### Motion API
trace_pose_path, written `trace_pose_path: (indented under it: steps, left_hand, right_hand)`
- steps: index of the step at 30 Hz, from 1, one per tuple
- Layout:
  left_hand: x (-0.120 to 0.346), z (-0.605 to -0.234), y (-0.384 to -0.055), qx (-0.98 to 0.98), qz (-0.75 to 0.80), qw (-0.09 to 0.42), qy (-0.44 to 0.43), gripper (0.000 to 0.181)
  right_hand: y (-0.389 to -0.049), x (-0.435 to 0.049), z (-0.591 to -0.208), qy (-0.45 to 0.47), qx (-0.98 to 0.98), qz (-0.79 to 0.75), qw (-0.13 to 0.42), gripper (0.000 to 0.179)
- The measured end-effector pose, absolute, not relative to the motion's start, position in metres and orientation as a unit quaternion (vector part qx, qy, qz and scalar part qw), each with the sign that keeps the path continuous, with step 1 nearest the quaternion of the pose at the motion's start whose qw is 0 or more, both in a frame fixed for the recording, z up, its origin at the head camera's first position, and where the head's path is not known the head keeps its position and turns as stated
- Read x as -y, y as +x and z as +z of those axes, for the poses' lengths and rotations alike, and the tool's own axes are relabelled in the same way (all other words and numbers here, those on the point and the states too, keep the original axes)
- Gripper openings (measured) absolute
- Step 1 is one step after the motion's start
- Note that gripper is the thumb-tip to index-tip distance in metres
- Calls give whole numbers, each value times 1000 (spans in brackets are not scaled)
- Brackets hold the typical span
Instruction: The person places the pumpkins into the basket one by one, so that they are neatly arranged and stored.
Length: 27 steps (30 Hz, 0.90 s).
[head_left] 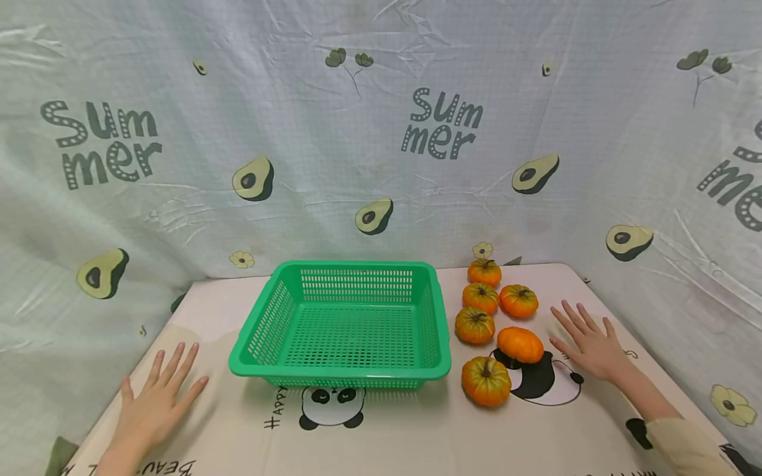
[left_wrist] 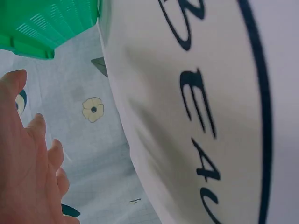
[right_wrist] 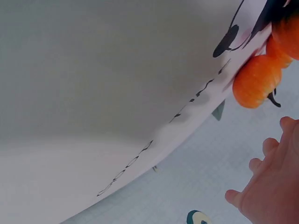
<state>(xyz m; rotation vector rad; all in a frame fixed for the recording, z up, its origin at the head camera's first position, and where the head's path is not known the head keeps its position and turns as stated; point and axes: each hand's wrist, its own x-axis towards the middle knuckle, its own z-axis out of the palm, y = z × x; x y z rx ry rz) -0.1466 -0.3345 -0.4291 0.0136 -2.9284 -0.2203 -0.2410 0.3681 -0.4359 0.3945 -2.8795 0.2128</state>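
Fingers spread, my left hand (head_left: pixel 153 404) is at the left side of the table, apart from the green plastic basket (head_left: pixel 339 382). The left wrist view shows that hand (left_wrist: pixel 28 163) with nothing in its grasp, below a corner of the basket (left_wrist: pixel 51 28). On the right, my right hand (head_left: pixel 592 342) has its fingers spread too and holds nothing. Nearest to it are an orange pumpkin (head_left: pixel 520 345) lying tilted and another small pumpkin (head_left: pixel 518 301). Several more pumpkins stand between the basket and that hand, one pumpkin (head_left: pixel 486 381) closest to the front. No pumpkin shows inside the basket.
A pale tablecloth (head_left: pixel 357 449) with panda prints and lettering covers the table. Behind and at both sides hangs a light curtain (head_left: pixel 309 132) printed with avocados and words. Three pumpkins line up along the basket's right side, the rearmost pumpkin (head_left: pixel 484 272) near the back edge.
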Motion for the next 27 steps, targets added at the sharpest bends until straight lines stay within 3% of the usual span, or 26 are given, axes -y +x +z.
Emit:
trace_pose_path:
  steps: [17, 27]
  left_hand:
    - [312, -421, -133, 991, -80, 106, -4, 69]
    - [293, -411, -133, 985, -96, 139, -24, 68]
  right_hand:
    - [-223, -342, -428, 172, 972, 75, 141, 62]
    - [-215, -320, -419, 198, 968, 104, 111, 60]
